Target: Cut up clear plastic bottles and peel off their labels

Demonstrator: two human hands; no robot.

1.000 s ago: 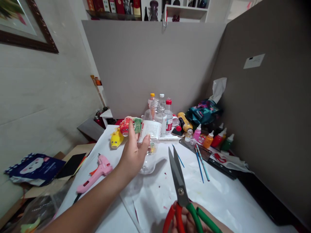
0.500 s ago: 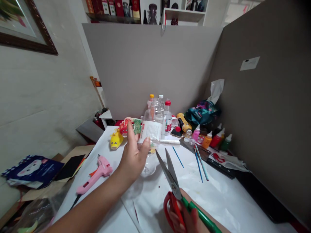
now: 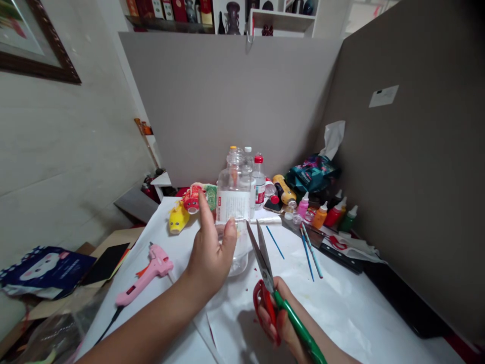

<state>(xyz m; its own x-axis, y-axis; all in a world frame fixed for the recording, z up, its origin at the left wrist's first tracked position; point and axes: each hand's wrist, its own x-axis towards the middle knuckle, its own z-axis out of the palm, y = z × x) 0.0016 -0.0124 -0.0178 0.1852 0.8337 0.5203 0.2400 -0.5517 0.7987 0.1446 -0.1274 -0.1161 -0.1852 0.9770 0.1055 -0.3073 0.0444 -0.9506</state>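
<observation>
In my left hand [image 3: 212, 247] is a clear plastic bottle [image 3: 235, 179], its neck upward. My fingers close on its left side with the thumb across the front, below a white printed label. The bottle's lower part is see-through and partly covered by the hand. My right hand [image 3: 282, 313] grips scissors [image 3: 261, 253] by red loops, blades parted and pointing up toward the bottle's lower right side. A long green handle [image 3: 301, 326] also lies in that hand; whether it belongs to the scissors I cannot tell.
A pink glue gun [image 3: 149, 275] lies at left, near yellow [image 3: 178, 218] and red [image 3: 193, 198] painted figures. Behind stand other bottles [image 3: 258, 182]. At right are paint bottles [image 3: 320, 215], brushes [image 3: 310, 250], a black-handled knife [image 3: 341, 259] and a tissue pack [image 3: 314, 174].
The bottle has turned more upright and face-on in my left hand. The scissors have moved slightly upward, closer to the bottle, with blades still parted. The view has shifted a little.
</observation>
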